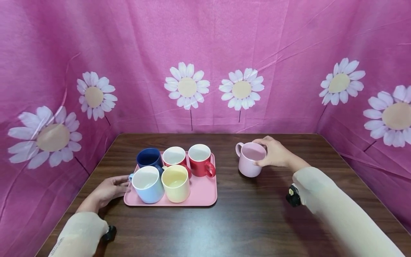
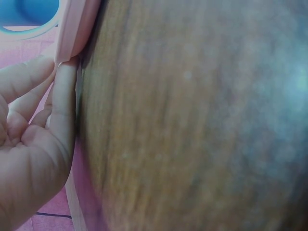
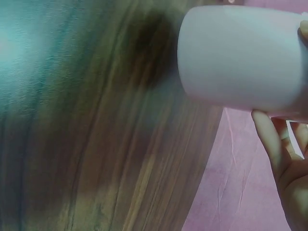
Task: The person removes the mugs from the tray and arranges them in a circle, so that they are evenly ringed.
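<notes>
A pale pink mug (image 1: 249, 162) is on the dark wooden table (image 1: 250, 221), right of a pink tray (image 1: 202, 194). My right hand (image 1: 273, 154) grips it from the right by the rim, its handle pointing away to the left. The right wrist view shows the pink mug (image 3: 240, 57) close up with my fingers (image 3: 272, 139) curled along its side. My left hand (image 1: 111, 188) rests on the table with straight fingers touching the tray's left edge (image 2: 77, 24), beside a light blue mug (image 1: 147, 184).
The tray also holds a yellow mug (image 1: 175, 182), a navy mug (image 1: 149, 157) and two red mugs (image 1: 200, 160). Pink cloth with white daisies (image 1: 187, 85) walls the table on three sides. Bare wood lies in front of the tray.
</notes>
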Available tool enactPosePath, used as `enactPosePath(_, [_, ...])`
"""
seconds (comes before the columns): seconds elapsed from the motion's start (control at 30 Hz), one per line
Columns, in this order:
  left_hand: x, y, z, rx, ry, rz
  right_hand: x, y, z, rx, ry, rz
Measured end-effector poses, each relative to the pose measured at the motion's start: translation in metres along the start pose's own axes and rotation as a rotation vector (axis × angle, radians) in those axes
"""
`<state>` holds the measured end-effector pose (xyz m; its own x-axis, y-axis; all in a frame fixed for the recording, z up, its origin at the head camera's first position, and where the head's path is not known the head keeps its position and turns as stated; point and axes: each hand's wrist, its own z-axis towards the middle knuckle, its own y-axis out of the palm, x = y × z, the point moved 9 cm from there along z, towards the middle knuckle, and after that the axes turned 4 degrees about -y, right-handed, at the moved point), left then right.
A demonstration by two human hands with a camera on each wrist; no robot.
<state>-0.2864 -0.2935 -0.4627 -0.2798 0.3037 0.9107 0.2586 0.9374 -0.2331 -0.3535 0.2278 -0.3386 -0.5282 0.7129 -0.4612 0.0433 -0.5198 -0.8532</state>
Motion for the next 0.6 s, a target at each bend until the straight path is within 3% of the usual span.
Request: enactPosePath(0.6, [0.003,0.001,-0.002,0.000,-0.003,-0.023,0.037,-0.018,0.009,0.131,0.265,-0.070])
